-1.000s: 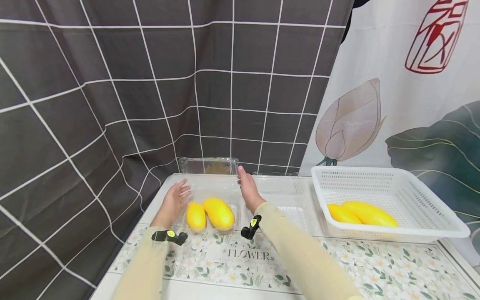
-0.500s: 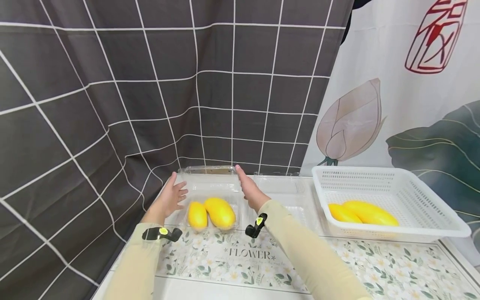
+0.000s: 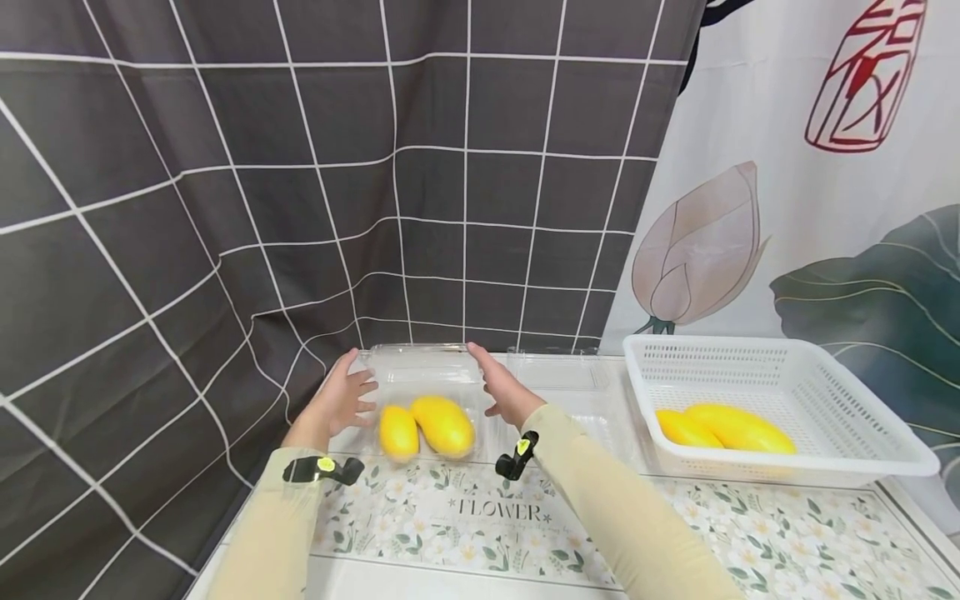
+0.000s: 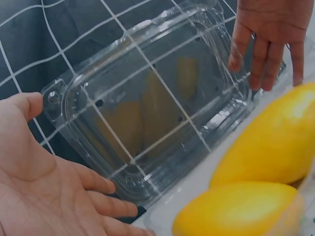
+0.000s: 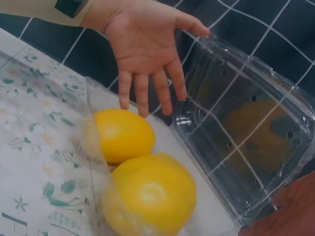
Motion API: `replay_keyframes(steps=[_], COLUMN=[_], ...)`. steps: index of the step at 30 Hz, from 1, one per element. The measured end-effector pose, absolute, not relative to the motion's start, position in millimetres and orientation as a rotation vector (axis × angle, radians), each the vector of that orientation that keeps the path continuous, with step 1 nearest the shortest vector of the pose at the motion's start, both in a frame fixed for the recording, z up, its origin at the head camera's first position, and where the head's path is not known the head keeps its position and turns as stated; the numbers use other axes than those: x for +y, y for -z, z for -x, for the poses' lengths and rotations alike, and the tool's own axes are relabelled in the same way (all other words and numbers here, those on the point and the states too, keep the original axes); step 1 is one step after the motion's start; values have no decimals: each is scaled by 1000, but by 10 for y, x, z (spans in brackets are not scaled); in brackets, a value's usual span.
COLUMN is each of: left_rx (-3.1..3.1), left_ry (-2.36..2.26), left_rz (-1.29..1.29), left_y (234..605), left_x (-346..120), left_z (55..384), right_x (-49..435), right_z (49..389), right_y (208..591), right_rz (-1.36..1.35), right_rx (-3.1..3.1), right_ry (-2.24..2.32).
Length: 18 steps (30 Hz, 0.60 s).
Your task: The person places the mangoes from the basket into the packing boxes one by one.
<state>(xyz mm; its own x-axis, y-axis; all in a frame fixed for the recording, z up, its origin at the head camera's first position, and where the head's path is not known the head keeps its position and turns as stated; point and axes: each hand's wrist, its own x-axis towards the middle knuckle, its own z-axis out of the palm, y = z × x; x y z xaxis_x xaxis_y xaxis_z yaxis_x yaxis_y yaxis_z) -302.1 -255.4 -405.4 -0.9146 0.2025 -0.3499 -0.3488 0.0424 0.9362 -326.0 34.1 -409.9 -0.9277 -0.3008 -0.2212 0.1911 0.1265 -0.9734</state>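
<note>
Two yellow mangoes lie side by side in the base of a clear plastic clamshell box. Its clear lid is raised behind them, with the mangoes mirrored faintly in it. To the left of the box is my left hand, fingers spread and palm inward, its thumb tip close to a lid corner. My right hand stands at the right side, its thumb up at the lid's other corner and its fingers straight. Neither hand curls round anything.
A second clear clamshell box lies opened flat to the right. Beyond it stands a white perforated basket holding more mangoes. A dark checked curtain hangs right behind the table; a floral mat covers its front part.
The lid's upper edge has come down in the head view. My left hand has moved slightly left and then held still; my right thumb has followed the lid corner downward.
</note>
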Motion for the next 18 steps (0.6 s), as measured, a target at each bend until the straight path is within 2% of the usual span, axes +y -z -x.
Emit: replay_keyframes(steps=[18], left_rx=[2166], left_ry=[-2142], left_rz=[-37], left_y=[4426], left_x=[-2489], left_z=[3097], right_x=[341], right_z=[3395], right_y=[4332], right_rz=[288], right_rx=[2139], right_ry=[1852])
